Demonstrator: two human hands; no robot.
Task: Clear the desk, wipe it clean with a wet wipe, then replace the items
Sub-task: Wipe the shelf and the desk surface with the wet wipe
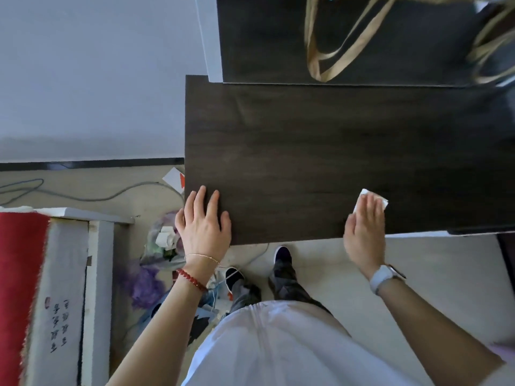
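Observation:
The dark wood desk (320, 151) fills the middle of the head view, and its top is bare. My left hand (204, 224) rests flat on the desk's near left corner, fingers spread, holding nothing. My right hand (365, 227) presses flat on a white wet wipe (374, 200) near the desk's front edge at the right. The wipe shows past my fingertips; most of it is hidden under the hand.
A raised dark shelf (348, 37) behind the desk carries tan bag straps (337, 51). Left of the desk lie a cable (83, 195), a plastic bag of rubbish (164, 240) and a red and white rolled item (41, 288). My feet (281, 254) stand under the front edge.

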